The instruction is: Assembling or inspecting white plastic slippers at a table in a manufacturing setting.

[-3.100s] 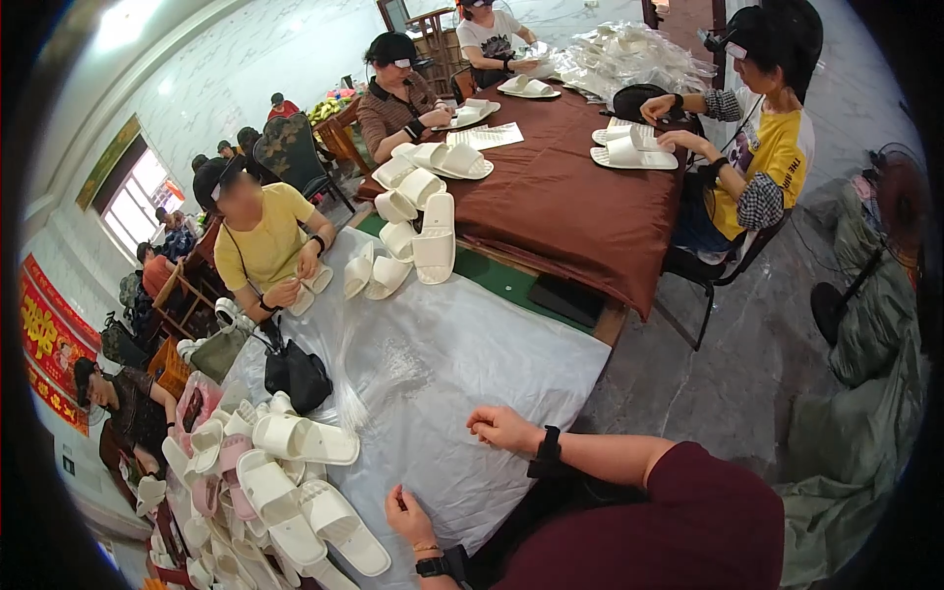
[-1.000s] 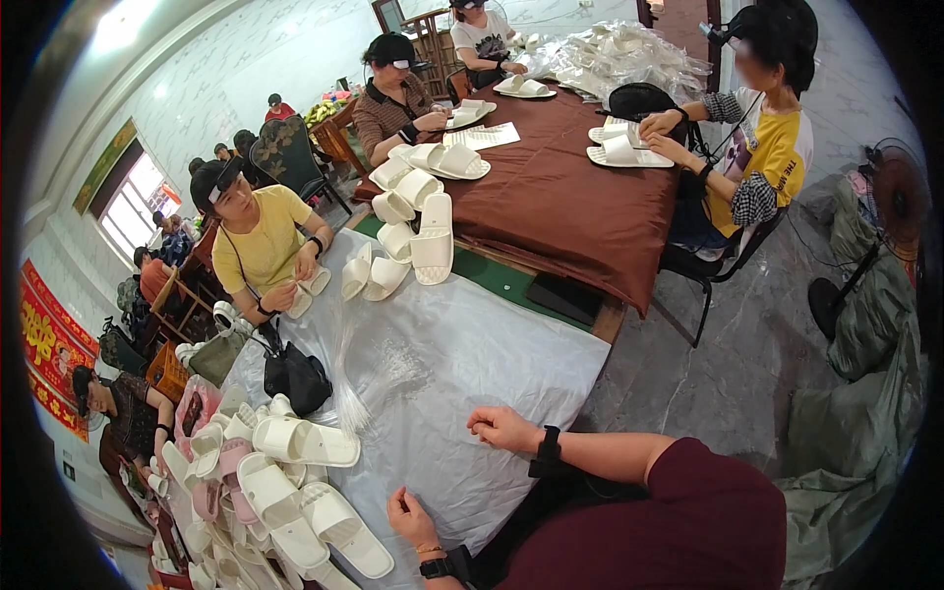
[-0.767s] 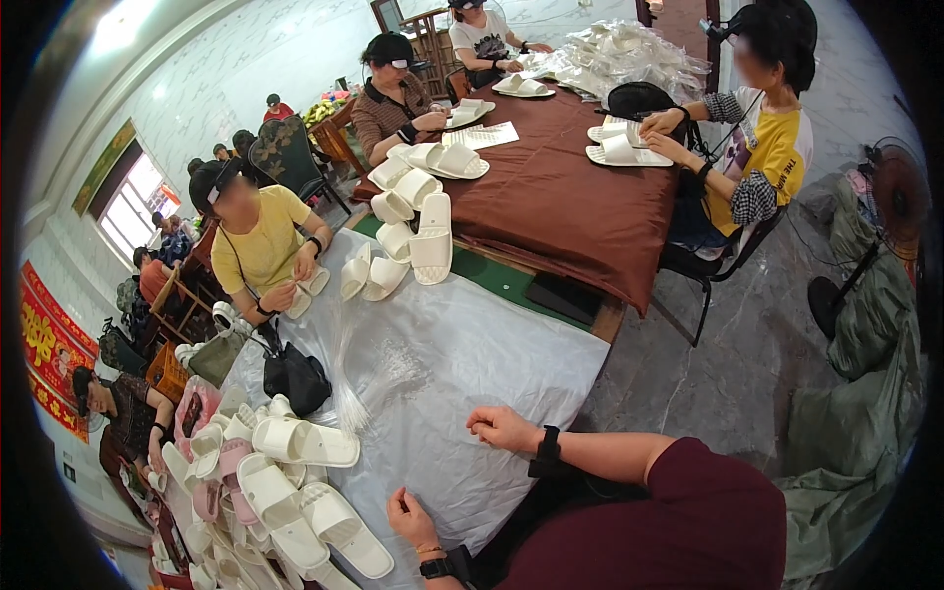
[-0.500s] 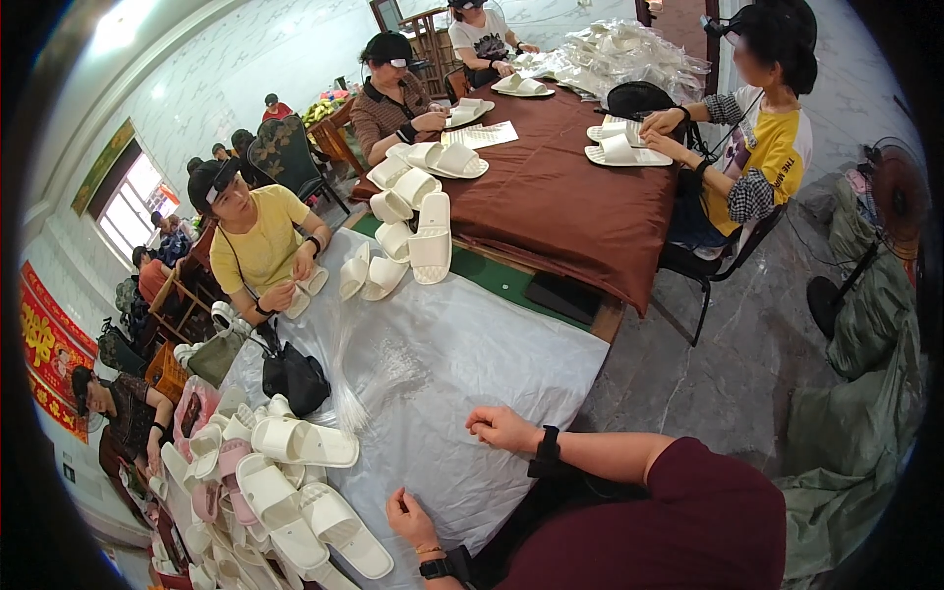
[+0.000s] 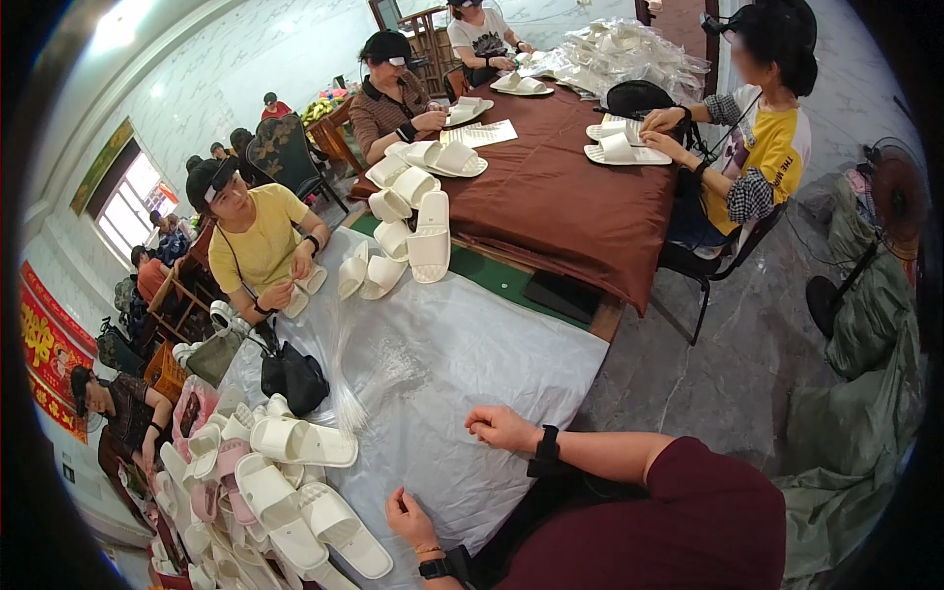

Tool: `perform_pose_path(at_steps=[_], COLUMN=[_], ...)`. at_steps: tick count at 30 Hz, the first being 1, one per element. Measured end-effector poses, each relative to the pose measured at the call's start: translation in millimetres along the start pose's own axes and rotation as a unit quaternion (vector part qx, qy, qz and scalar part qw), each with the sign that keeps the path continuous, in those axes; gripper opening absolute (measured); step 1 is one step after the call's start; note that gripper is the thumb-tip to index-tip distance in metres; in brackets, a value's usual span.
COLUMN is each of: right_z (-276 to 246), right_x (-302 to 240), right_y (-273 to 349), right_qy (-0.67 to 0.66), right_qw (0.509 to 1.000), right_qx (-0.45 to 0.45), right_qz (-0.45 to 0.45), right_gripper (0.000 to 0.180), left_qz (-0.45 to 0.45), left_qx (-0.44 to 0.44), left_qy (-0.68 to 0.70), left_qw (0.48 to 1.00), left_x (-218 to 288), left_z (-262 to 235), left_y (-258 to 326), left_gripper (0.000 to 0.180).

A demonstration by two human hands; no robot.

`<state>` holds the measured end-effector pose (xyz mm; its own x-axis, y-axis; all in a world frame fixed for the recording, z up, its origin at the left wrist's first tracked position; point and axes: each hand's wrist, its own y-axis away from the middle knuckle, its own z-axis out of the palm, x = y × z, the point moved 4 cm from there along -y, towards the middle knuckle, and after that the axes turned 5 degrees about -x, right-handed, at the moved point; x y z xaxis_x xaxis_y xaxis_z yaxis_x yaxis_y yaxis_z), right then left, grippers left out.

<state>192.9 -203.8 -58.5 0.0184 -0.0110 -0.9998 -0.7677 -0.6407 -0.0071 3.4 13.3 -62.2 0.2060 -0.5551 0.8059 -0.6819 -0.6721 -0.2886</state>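
My left hand (image 5: 411, 521) rests at the near edge of the sheet-covered table with its fingers curled in and nothing seen in it. Farther up and to the right, my right hand (image 5: 501, 429) lies on the white plastic sheet (image 5: 472, 344), its fingers bent into a loose fist with no object showing. To the left of my left hand is a heap of white slide sandals, the nearest sandal (image 5: 344, 531) close beside it. A pink sandal (image 5: 234, 477) lies among them. Ahead on the sheet spreads a bundle of thin clear plastic strands (image 5: 349, 398).
A black bag (image 5: 295, 379) sits beyond the heap. A person in yellow (image 5: 265, 231) holds a sandal across the table. More white sandals (image 5: 430, 236) line the brown-covered table (image 5: 560, 216), where other people sit. A standing fan (image 5: 865, 256) is at the right.
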Motion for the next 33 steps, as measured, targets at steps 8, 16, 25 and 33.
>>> perform_pose_path(at_steps=[8,16,25,33], right_z=[-0.3,-1.1,0.9,-57.6], right_x=[-3.2,-3.2,-3.3,-34.9], right_y=[2.3,1.7,2.1,-2.3], right_qy=[0.006,0.007,0.006,0.155], right_qw=[1.0,1.0,1.0,0.98], right_qx=[-0.008,-0.002,-0.011,0.071], right_qz=[-0.005,-0.008,0.005,-0.1], right_gripper=[0.017,0.017,0.018,0.016], left_qz=[0.003,-0.003,0.005,0.005], left_qx=[0.0,-0.005,0.001,-0.009], left_qy=[-0.001,-0.007,-0.014,-0.023], left_qw=[1.0,1.0,1.0,1.0], left_x=[-3.2,4.3,-0.9,2.9], left_z=[-0.4,-1.5,-2.3,-2.9], left_y=[0.9,0.1,0.4,0.1], left_gripper=[0.016,0.015,0.016,0.015])
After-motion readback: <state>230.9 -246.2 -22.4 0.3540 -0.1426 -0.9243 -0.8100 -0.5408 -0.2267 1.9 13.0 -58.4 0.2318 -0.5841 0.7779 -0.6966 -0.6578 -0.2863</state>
